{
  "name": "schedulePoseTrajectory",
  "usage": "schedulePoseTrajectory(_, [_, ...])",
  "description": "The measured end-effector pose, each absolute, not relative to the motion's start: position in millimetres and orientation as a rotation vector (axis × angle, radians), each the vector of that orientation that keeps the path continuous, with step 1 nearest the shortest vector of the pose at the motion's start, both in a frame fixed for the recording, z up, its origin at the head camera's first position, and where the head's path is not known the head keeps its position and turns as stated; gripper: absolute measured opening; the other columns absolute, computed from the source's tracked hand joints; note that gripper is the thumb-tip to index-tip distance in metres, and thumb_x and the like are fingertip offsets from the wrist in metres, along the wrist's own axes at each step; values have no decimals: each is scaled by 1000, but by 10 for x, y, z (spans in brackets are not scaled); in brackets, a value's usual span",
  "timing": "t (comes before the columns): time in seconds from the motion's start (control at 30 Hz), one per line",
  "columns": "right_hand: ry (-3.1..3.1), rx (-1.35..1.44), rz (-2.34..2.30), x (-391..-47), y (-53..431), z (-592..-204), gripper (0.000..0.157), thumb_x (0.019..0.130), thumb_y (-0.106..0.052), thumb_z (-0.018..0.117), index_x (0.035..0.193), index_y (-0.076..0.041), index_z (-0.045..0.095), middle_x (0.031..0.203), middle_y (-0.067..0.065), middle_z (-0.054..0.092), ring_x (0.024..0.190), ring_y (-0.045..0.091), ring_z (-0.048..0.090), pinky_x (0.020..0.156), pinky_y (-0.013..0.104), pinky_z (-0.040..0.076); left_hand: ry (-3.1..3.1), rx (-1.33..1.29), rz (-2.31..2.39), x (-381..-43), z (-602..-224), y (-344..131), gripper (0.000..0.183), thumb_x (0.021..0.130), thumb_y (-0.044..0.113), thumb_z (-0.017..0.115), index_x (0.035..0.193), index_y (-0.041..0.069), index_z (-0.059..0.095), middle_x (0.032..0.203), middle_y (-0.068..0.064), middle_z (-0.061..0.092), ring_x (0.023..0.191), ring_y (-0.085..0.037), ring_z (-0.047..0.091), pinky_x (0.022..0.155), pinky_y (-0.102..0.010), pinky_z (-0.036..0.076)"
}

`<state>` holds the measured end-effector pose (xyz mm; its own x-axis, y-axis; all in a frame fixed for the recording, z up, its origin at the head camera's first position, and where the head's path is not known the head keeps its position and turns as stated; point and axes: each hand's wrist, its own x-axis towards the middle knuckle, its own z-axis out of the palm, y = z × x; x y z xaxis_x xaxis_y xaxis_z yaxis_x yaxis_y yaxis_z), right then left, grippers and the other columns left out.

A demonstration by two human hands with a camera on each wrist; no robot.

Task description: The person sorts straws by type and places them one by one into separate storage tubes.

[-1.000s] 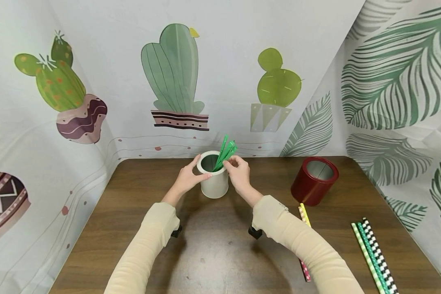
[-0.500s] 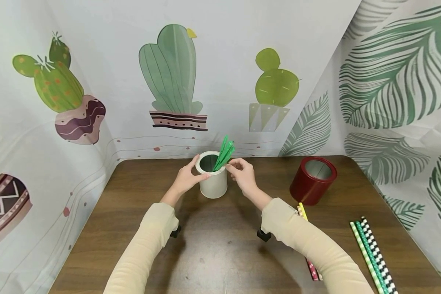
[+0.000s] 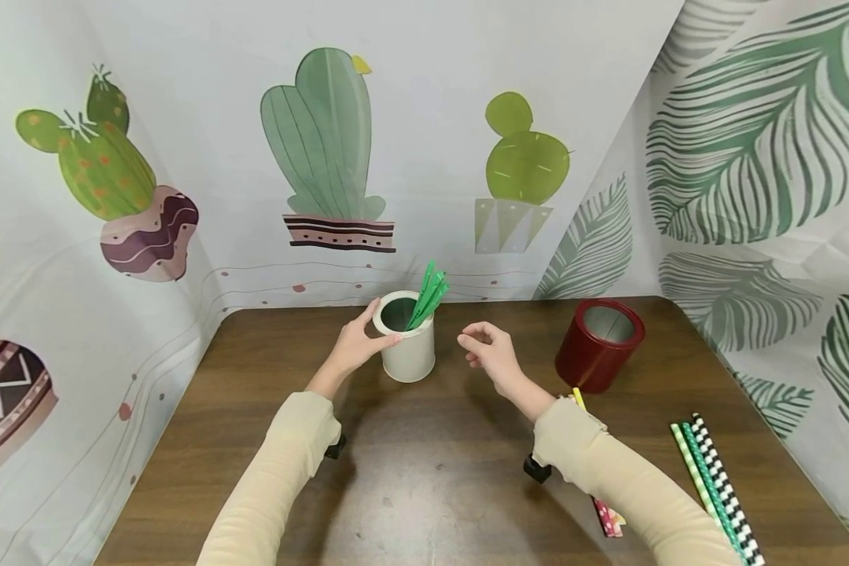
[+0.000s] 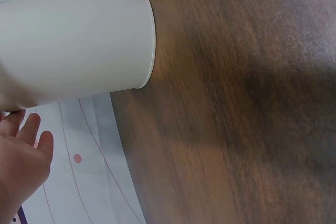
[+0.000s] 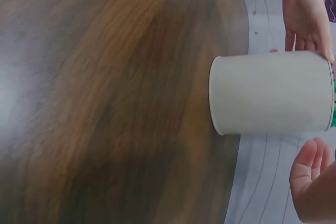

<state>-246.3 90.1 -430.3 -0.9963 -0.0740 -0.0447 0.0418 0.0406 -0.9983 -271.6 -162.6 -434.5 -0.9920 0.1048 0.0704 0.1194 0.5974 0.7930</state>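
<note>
Cream sleeves [image 3: 630, 479], folded cuffs [image 3: 311, 410], black wrist cameras [image 3: 537, 469]

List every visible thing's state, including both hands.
Cream canister, upright, open-topped
Green strips, leaning together in the cream canister, tops sticking out
Dark red canister, upright, open-topped
Three patterned straws, lying side by side on the table
Yellow straw, partly hidden by the right sleeve
Pink dotted straw, likewise partly hidden
Left hand, gripping the cream canister near its rim
Right hand, empty, loosely curled, apart from the cream canister

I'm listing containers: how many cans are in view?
2: the white can, held near its rim by the left hand, and the red can, standing farther right.
</note>
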Motion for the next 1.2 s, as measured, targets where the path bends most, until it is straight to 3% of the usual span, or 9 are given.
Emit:
schedulePoseTrajectory(0.2, [2118, -74, -2071, -2383, 1111, -4296, 19, 81, -12, 61, 94, 0, 55, 68, -4, 56, 53, 11, 54, 52, 23, 48, -2815, -162, -1410, -2739, -4361, -1632, 90, 69, 44, 71, 141, 22, 23, 142, -11, 31, 131, -26, 27, 105, -46, 25])
schedulePoseTrajectory(0.43, [2084, -144, -2008, -2332, 1386, -4291, 21, 82, -12, 61, 97, 2, 53, 72, -5, 59, 56, 11, 56, 56, 25, 51, -2823, -159, -1430, -2734, -4351, -1631, 90, 69, 46, 69, 142, 21, 21, 143, -11, 28, 132, -27, 24, 105, -48, 23])
schedulePoseTrajectory(0.6, [2068, -150, -1996, -2283, 1592, -4226, 8, 82, -10, 60, 89, -12, 56, 73, -5, 60, 57, 10, 57, 58, 25, 51, -2809, -171, -1447, -2725, -4343, -1621, 90, 70, 44, 70, 142, 19, 21, 144, -10, 28, 132, -28, 24, 105, -48, 23])
schedulePoseTrajectory(0.7, [2070, -154, -1992, -2260, 1711, -4186, 7, 83, -11, 59, 86, -17, 57, 72, -5, 60, 59, 9, 57, 58, 24, 51, -2802, -173, -1462, -2719, -4346, -1619, 90, 70, 44, 70, 142, 20, 21, 144, -11, 27, 133, -28, 23, 105, -48, 23])
schedulePoseTrajectory(0.9, [2058, -176, -2021, -2225, 1943, -4110, 8, 85, -12, 58, 92, -11, 57, 73, -7, 61, 62, 9, 59, 59, 23, 51, -2802, -157, -1473, -2720, -4361, -1622, 90, 70, 45, 70, 142, 22, 20, 144, -11, 27, 133, -28, 23, 104, -49, 22])
schedulePoseTrajectory(1.2, [2038, -196, -2105, -2169, 2278, -3966, 6, 87, -13, 55, 92, -15, 58, 76, -6, 63, 65, 10, 60, 61, 22, 52, -2815, -145, -1470, -2707, -4357, -1612, 89, 71, 45, 69, 142, 27, 18, 143, -12, 28, 133, -28, 23, 105, -49, 21])
